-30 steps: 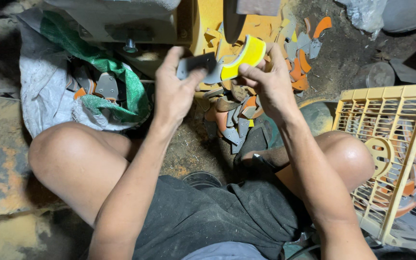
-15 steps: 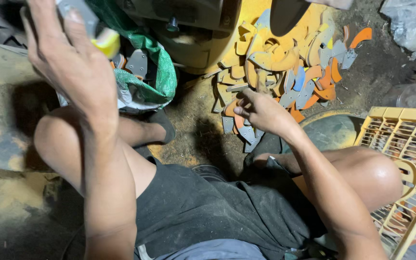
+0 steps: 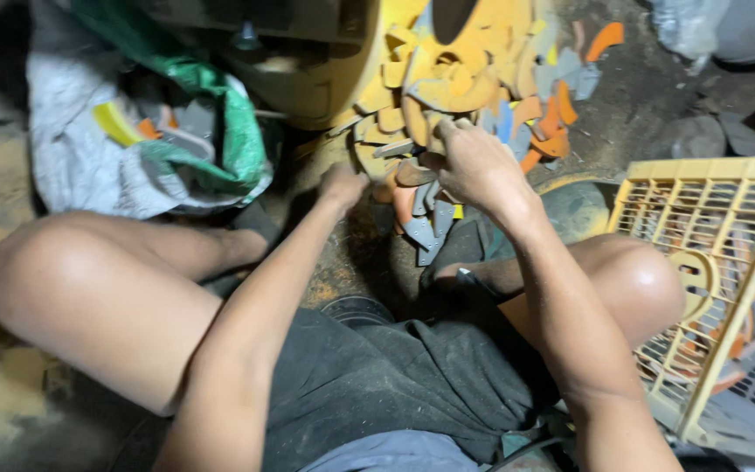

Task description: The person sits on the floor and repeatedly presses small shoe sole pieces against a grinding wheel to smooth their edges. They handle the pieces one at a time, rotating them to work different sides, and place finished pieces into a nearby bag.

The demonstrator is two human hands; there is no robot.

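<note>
Though the fingertips of the right hand [image 3: 474, 166] are partly lost among the scraps, its fingers are pinched together on a brown, curved scrap [image 3: 414, 175] at the near edge of the pile of scraps [image 3: 482, 79]. The left hand [image 3: 341, 185], at nine o'clock of it, curls with fingers together; whether it holds anything cannot be told. A white and green sack [image 3: 159, 140] lies at ten o'clock, a yellow crate [image 3: 701, 253] at four o'clock, cut off by the frame.
</note>
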